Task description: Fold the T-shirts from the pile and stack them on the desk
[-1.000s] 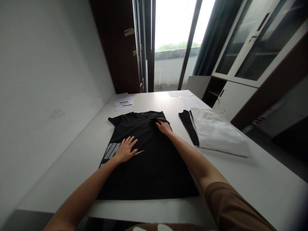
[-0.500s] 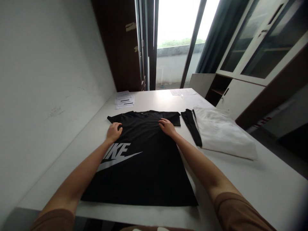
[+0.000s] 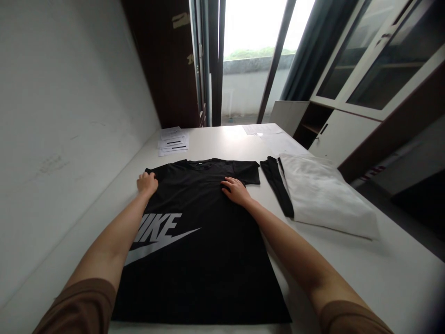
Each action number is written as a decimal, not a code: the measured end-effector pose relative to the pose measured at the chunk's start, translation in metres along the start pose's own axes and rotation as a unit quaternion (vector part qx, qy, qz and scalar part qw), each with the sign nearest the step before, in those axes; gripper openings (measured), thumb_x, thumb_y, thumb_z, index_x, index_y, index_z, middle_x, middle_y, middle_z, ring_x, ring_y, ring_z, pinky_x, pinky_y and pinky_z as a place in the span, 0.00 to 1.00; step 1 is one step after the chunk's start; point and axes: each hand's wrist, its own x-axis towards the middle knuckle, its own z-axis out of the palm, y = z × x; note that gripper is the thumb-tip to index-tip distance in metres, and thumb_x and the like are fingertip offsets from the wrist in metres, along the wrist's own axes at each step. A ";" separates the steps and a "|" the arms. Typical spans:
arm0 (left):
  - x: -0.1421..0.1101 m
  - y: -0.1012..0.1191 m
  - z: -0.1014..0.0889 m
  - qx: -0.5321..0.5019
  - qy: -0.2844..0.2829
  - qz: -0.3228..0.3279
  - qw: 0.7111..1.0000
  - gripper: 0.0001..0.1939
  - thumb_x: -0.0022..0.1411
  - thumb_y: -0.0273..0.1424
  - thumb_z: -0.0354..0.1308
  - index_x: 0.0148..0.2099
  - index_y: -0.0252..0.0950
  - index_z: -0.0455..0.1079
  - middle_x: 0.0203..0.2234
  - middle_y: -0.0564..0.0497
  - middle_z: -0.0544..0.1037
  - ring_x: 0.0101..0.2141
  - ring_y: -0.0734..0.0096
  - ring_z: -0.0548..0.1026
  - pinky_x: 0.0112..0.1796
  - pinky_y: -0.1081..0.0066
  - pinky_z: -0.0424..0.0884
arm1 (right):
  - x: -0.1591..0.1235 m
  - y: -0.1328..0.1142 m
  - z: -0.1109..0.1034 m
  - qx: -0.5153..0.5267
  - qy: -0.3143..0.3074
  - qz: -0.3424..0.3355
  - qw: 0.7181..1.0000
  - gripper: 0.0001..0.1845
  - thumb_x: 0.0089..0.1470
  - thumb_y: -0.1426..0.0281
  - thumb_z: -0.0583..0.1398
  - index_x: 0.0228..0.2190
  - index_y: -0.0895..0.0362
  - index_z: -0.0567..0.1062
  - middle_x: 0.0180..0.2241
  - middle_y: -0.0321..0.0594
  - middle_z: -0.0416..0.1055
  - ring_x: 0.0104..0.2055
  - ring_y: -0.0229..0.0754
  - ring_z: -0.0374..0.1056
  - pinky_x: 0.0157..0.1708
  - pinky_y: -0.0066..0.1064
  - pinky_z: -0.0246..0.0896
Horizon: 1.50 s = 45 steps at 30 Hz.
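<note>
A black T-shirt [image 3: 205, 250] with a grey printed logo lies flat on the white table [image 3: 347, 269], collar away from me. My left hand [image 3: 147, 183] rests at the shirt's left sleeve, fingers curled on the cloth edge. My right hand [image 3: 235, 190] lies flat with fingers spread on the upper right chest, just below the right sleeve.
To the right lie a folded black garment [image 3: 278, 188] and a white plastic bag [image 3: 323, 197]. Paper sheets [image 3: 173, 140] sit at the far left, more papers [image 3: 262, 129] at the far edge. A wall runs along the left; cabinets stand on the right.
My left hand moved from the shirt's middle out to the left sleeve, pulling it flat. The right sleeve, folded over before, now lies spread; the logo is uncovered.
</note>
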 end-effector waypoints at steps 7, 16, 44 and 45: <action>-0.012 -0.039 0.000 -0.026 0.017 -0.146 0.989 0.18 0.73 0.31 0.41 0.55 0.32 0.68 0.50 0.41 0.76 0.46 0.56 0.72 0.45 0.56 0.66 | 0.001 0.000 0.005 0.017 -0.004 0.000 1.000 0.24 0.67 0.60 0.56 0.60 0.52 0.73 0.67 0.45 0.61 0.70 0.53 0.53 0.69 0.48 0.45; -0.029 -0.031 -0.010 -0.047 0.088 -0.135 0.986 0.16 0.68 0.28 0.49 0.56 0.31 0.67 0.58 0.38 0.67 0.59 0.46 0.61 0.54 0.47 0.60 | 0.007 -0.002 0.002 0.023 0.063 0.044 0.997 0.22 0.65 0.62 0.58 0.57 0.55 0.75 0.65 0.48 0.64 0.67 0.51 0.58 0.67 0.41 0.52; 0.055 0.039 0.057 -0.018 -0.095 0.028 0.995 0.36 0.70 0.54 0.37 0.74 0.45 0.55 0.74 0.44 0.49 0.71 0.37 0.46 0.61 0.26 0.43 | 0.008 0.091 -0.013 -0.115 0.026 0.192 0.974 0.31 0.69 0.55 0.49 0.66 0.58 0.65 0.69 0.55 0.55 0.72 0.57 0.49 0.67 0.50 0.44; 0.052 0.039 0.056 -0.017 -0.088 0.041 0.995 0.35 0.71 0.52 0.37 0.73 0.44 0.56 0.73 0.44 0.51 0.71 0.39 0.47 0.62 0.28 0.43 | 0.006 0.090 -0.013 -0.117 0.030 0.192 0.974 0.31 0.69 0.56 0.49 0.65 0.59 0.66 0.69 0.55 0.55 0.71 0.58 0.49 0.67 0.50 0.44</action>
